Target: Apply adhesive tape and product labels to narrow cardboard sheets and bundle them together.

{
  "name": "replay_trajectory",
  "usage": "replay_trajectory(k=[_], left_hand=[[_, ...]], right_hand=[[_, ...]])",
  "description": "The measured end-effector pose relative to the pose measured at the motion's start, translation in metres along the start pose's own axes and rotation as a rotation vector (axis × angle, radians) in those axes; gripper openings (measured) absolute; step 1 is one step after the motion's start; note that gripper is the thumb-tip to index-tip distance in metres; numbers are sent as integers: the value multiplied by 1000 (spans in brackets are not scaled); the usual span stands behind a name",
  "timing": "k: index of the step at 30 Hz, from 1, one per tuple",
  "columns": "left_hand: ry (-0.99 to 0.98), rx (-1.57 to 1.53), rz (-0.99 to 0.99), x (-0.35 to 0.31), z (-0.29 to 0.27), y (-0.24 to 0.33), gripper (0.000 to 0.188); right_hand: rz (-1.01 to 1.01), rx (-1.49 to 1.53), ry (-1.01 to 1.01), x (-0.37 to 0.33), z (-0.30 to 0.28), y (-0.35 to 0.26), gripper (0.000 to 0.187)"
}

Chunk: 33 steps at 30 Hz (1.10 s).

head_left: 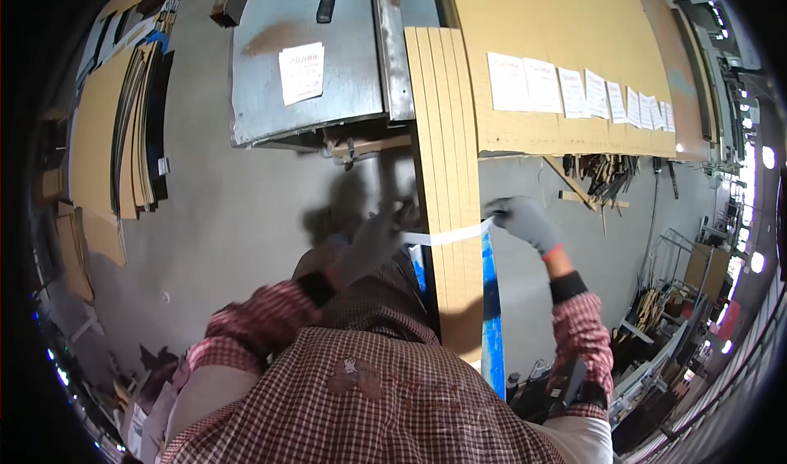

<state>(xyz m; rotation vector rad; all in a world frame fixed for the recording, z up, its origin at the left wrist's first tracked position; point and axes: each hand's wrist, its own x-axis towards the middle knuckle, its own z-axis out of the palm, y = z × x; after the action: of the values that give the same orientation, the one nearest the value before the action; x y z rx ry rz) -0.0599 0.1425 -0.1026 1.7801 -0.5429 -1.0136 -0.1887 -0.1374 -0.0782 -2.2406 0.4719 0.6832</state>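
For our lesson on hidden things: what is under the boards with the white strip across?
A blue surface shows on both sides of the boards; whatever lies directly beneath is covered.

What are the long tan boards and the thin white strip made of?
Long, tan, wood-like boards: probably fibreboard or wood, matte, because their faces look dull and evenly coloured. Thin, white, plastic-looking strip: maybe smooth plastic, since it's bright and bends like ribbon; paper is possible.

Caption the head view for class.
A white strip crosses narrow tan boards between grey-gloved left hand and right hand.
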Motion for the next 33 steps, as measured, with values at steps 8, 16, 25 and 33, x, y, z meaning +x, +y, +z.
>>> replay_trajectory(k=[8, 16, 25, 33], left_hand=[[-386, 749, 1077, 83, 80, -155, 15], [-509, 325, 247, 23, -19, -46, 17], [-233, 585, 479, 33, 70, 37, 19], [-61, 664, 482, 18, 80, 24, 49]], right_hand=[[-253, 493, 132, 26, 54, -22, 45], [292, -326, 764, -36, 134, -116, 108], [127, 1118, 860, -97, 49, -139, 57], [-11, -157, -99, -31, -6, -37, 27]])
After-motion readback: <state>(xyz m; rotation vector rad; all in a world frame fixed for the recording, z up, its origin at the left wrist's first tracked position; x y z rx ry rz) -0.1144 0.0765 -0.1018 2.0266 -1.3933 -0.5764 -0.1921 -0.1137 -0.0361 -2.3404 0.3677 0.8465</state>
